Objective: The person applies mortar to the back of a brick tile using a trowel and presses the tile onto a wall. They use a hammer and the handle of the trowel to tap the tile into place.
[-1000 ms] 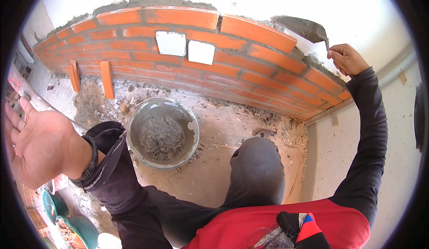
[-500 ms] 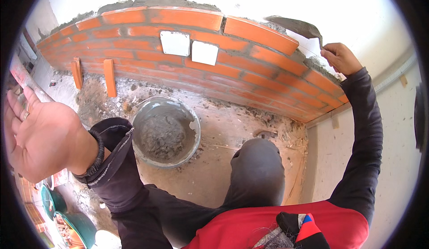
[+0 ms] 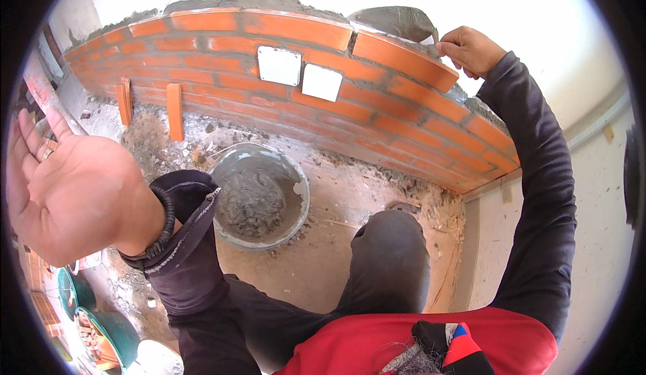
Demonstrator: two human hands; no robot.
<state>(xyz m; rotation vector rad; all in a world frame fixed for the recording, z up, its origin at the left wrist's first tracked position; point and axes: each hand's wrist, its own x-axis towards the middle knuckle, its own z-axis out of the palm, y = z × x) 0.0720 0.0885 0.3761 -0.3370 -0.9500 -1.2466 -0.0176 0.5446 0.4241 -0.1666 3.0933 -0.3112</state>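
My right hand (image 3: 471, 52) is closed around the handle of a trowel (image 3: 396, 22), whose blade lies along the top of the orange brick wall (image 3: 323, 72). The blade is just behind a brick (image 3: 404, 59) in the top course, next to the grey mortar (image 3: 269, 2). Whether the blade touches the brick is hard to see. My left hand (image 3: 81, 186) is raised at the left, palm up with fingers stretched out, and holds nothing. A bucket (image 3: 306, 203) of wet mortar stands on the floor between my left arm and the wall.
Two white square plates (image 3: 279, 65) are set in the wall face. Two loose bricks (image 3: 175, 111) stand upright against the wall's left part. Green buckets (image 3: 118, 334), one holding brick pieces, stand at lower left. A pale wall (image 3: 505, 240) bounds the right side.
My right hand has carried the trowel leftward and slightly up, along the wall's top behind the brick. My left hand stays open, and the view has shifted a little.
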